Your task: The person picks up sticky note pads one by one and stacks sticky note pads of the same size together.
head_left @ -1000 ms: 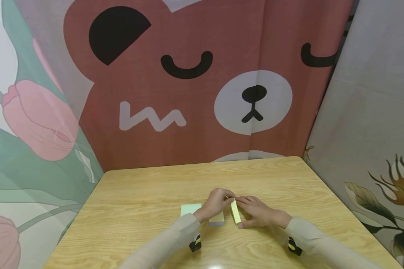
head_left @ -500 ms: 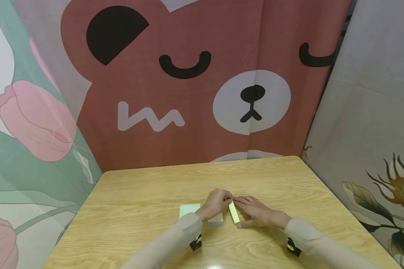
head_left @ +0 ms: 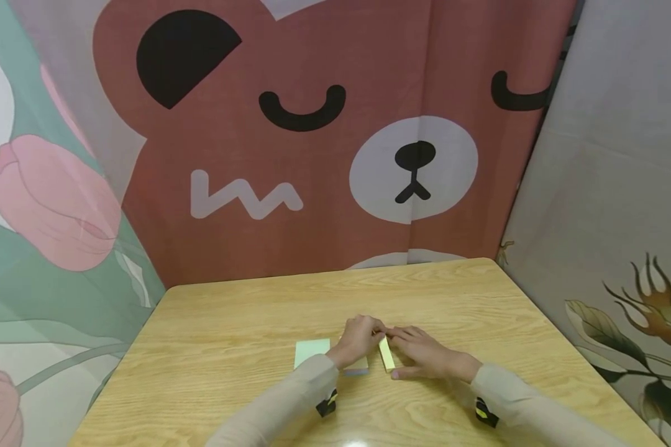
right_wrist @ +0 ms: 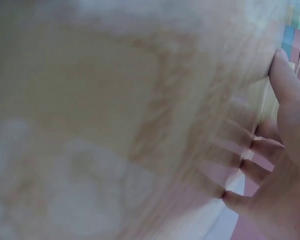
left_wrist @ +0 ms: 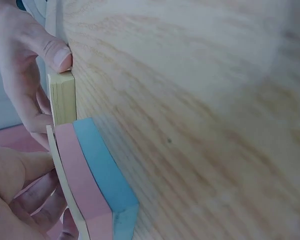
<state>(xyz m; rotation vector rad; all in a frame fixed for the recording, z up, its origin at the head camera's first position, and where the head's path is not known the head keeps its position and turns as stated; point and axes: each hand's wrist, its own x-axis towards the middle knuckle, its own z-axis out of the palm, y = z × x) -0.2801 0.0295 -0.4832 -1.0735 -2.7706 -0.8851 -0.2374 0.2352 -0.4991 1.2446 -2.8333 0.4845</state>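
Note:
A narrow yellow sticky note pad (head_left: pixel 387 355) lies between the hands. My left hand (head_left: pixel 356 341) bends over its far end, thumb and index finger pinching there; the exact fingertip contact is hidden. My right hand (head_left: pixel 425 352) lies along the pad's right side, fingers mostly straight and the thumb (left_wrist: pixel 60 57) touching its near end. In the right wrist view the other fingertips (right_wrist: pixel 235 200) rest spread on the table. Under the left wrist is a stack of sticky pads, with a cream layer above a pink pad (left_wrist: pixel 82 175) and a blue pad (left_wrist: pixel 107 170).
A mint green pad (head_left: pixel 310 351) lies left of the stack, partly behind the left sleeve. The wooden table (head_left: pixel 229 323) reaches back to a bear-print curtain (head_left: pixel 313 242). Black wrist straps (head_left: pixel 327 405) show below both sleeves.
The head view has turned slightly right, so the scene slides left. Both hands keep nearly the same place around the yellow pad, with only small movement.

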